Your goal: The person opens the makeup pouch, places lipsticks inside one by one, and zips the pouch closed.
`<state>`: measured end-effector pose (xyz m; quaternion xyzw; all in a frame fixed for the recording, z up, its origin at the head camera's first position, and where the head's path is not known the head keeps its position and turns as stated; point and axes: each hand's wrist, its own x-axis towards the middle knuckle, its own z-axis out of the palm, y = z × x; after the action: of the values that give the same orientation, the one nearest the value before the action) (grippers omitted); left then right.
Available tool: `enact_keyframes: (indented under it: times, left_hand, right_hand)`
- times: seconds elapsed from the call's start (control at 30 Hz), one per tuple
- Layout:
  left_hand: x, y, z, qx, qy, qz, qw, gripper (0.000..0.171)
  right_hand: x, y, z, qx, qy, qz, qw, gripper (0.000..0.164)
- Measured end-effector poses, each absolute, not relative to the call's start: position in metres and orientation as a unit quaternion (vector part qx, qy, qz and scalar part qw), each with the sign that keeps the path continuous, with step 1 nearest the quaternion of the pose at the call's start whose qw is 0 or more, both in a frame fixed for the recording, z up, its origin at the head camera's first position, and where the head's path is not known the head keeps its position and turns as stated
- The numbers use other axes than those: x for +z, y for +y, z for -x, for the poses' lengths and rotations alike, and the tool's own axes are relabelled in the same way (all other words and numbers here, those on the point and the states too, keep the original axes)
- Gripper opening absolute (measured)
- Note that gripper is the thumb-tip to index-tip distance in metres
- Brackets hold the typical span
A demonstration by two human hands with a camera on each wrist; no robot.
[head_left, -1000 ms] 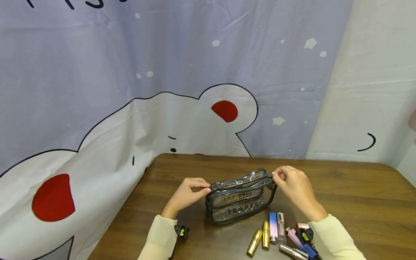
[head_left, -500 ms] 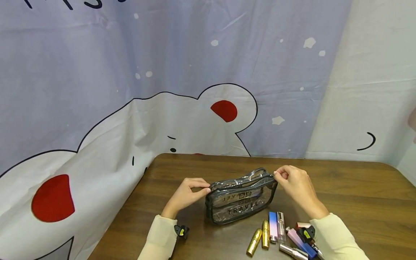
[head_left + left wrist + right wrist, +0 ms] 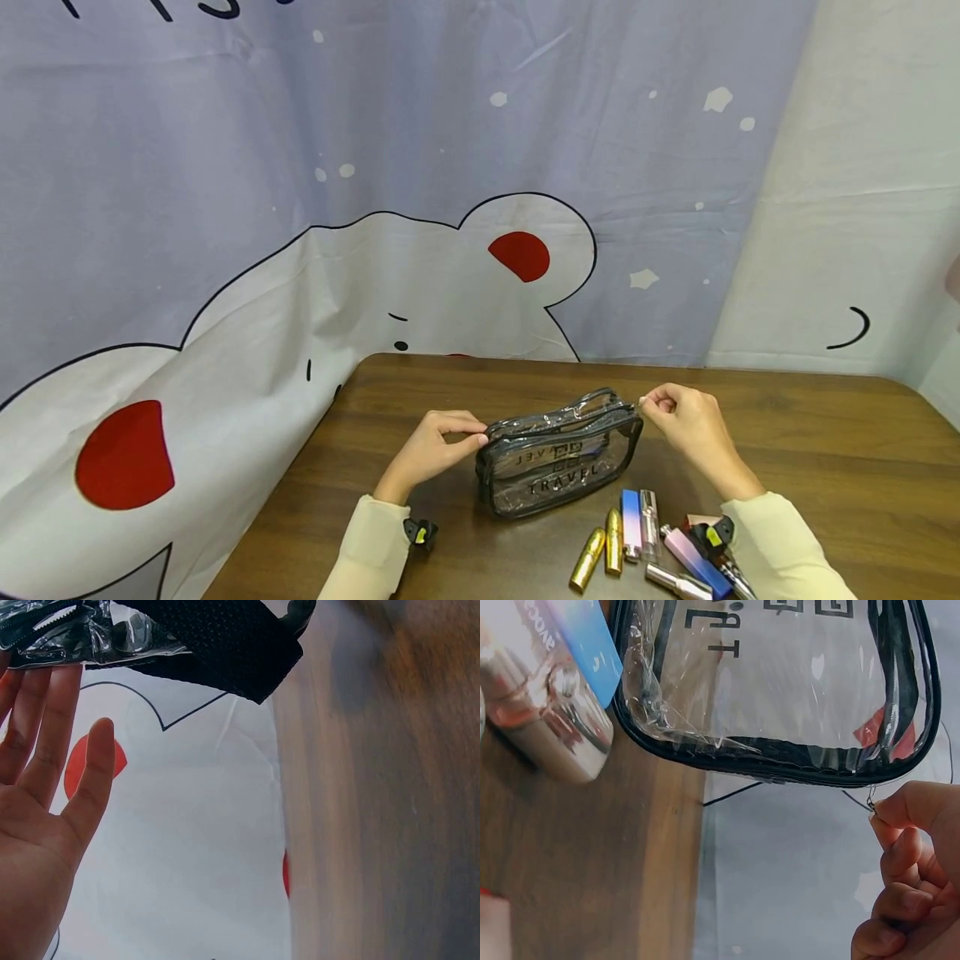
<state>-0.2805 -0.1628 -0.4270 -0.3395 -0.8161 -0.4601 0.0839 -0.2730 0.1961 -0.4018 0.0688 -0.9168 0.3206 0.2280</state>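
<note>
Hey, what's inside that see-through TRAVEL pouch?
I make out no items inside the pouch; reversed lettering and the table show through its plastic. Dark edging covers the seams and corners, so I can't tell what's there.

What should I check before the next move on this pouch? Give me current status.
1. Left hand steadying the pouch: ok, pinching its left corner.
2. Right hand on the small metal pull: ok, pinched at the right end.
3. Pouch upright on the table: ok.
4. Zip fully closed: cannot tell.
5. Gold tubes clear of the pouch: ok, lying apart.
6. Right sleeve clear of the cosmetics: cannot tell; overlaps them in the head view.
</note>
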Motion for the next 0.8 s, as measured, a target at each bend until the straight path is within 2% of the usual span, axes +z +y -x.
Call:
enact_keyframes:
  times: [0.37,0.6,0.8]
  left_hand:
    - [-0.430,-0.166,0.283,-0.473,-0.807,0.345,0.083,0.013]
    - [-0.402,-0.162,0.262,-0.466,-0.818,0.327,0.085,0.012]
    - [-0.397,-0.163,0.260,-0.463,-0.821,0.323,0.085,0.012]
  right_hand:
    - [-0.415,0.203,0.276,0.372,-0.917,-0.021,0.142,0.017]
    - [-0.421,0.203,0.278,0.397,-0.912,-0.024,0.099,0.021]
    - [-0.429,0.205,0.278,0.442,-0.895,-0.023,0.056,0.028]
